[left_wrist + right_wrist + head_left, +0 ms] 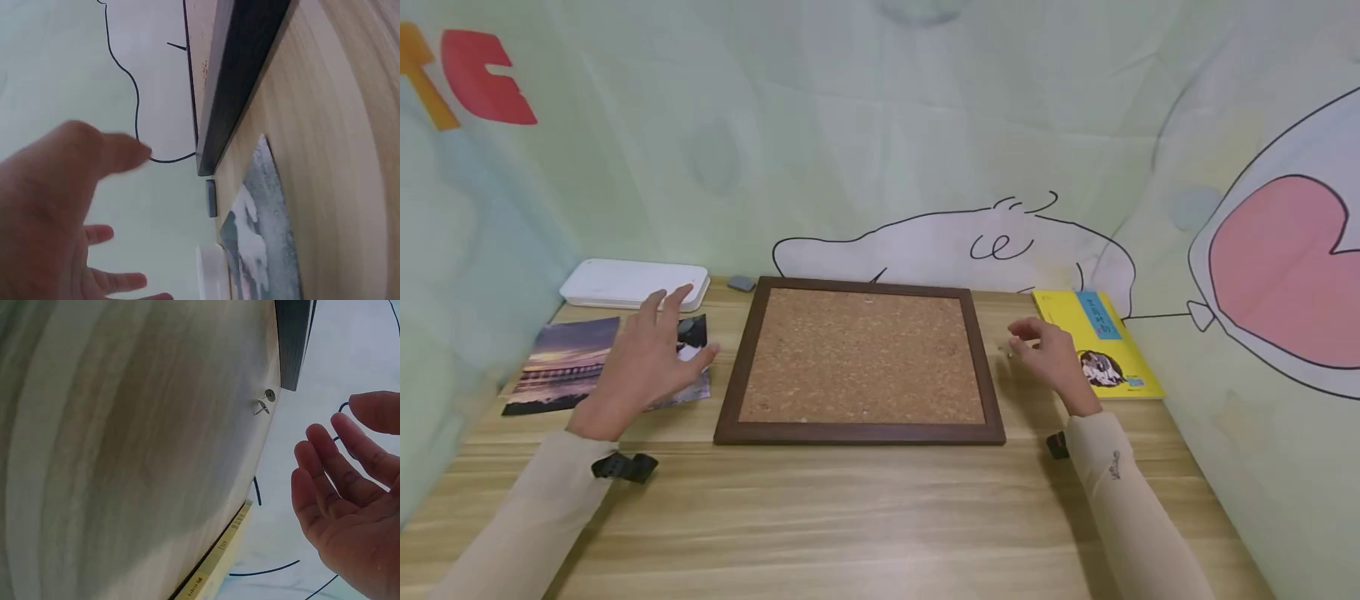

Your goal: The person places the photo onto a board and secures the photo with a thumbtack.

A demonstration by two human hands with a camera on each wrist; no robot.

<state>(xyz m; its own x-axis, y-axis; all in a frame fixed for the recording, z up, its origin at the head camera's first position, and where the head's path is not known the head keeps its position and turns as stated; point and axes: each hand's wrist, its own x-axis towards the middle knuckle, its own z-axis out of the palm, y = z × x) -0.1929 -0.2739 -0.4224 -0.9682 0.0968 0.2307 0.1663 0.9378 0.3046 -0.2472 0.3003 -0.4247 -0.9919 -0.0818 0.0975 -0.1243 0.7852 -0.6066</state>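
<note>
A corkboard (865,358) in a dark brown wooden frame lies flat on the table between both hands. My left hand (647,358) hovers over two overlapping photo prints, fingers spread and holding nothing. The left print (561,371) shows a purple sunset sky; the other print (265,231), grey and white, is partly covered by the hand in the head view. To the right of the board, my right hand (1048,358) hangs with loosely bent fingers and nothing between them. Close by its fingertips, two metal thumbtacks (263,407) lie on the tabletop.
A white flat case (632,282) stands at the back left, with a small grey block (741,284) beside it. At the right lies a yellow book (1120,342), partly behind the right hand. A printed cloth (865,150) hangs around the table's back and sides.
</note>
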